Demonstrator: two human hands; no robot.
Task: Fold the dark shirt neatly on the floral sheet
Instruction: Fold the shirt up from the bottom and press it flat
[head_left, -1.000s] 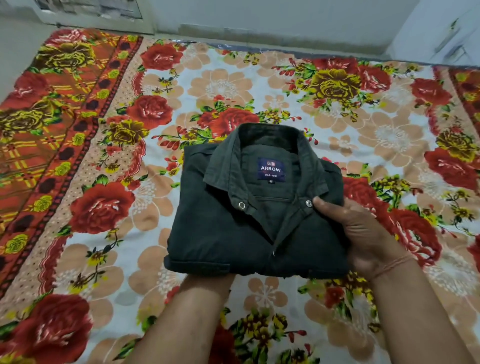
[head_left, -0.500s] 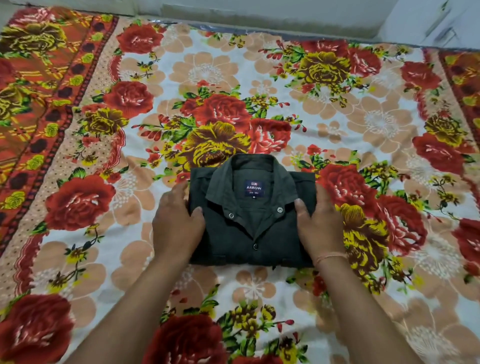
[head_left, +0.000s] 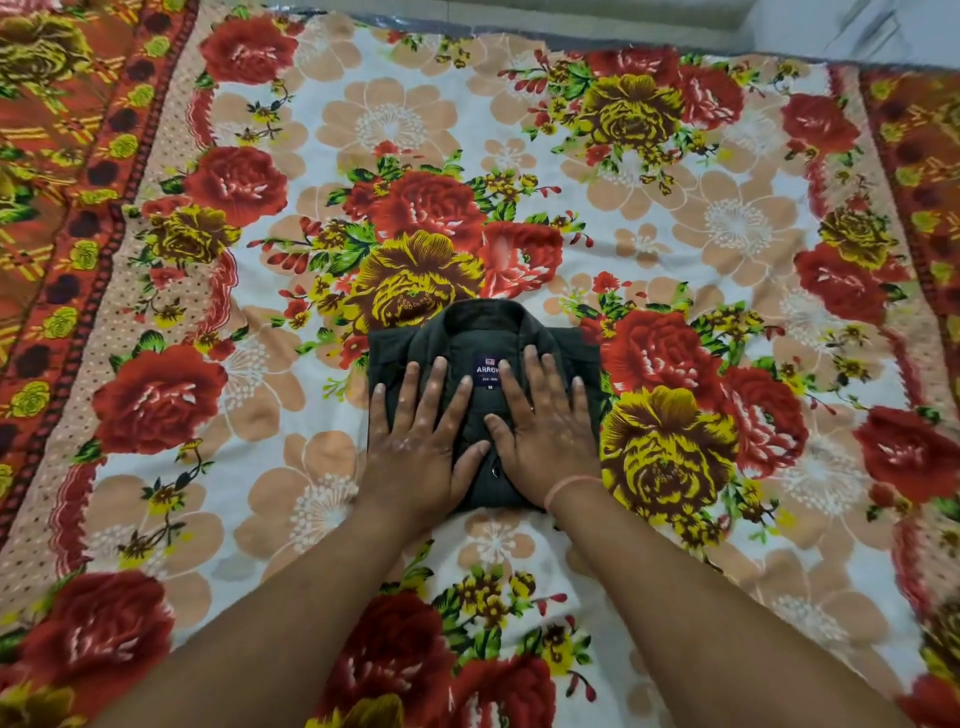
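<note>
The dark shirt (head_left: 483, 332) lies folded square, collar up, on the floral sheet (head_left: 727, 218), its front mostly hidden under the flat, spread-fingered left hand (head_left: 421, 441) and right hand (head_left: 540, 431).

Single head view, steeply downward, close above the floral sheet (head_left: 727, 218)

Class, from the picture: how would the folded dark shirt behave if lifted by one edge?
Probably floppy: the dark shirt is soft cloth in folded layers, so it would likely sag open. Thin fabric, so probably light. Pushed, it might wrinkle the floral sheet.
</note>
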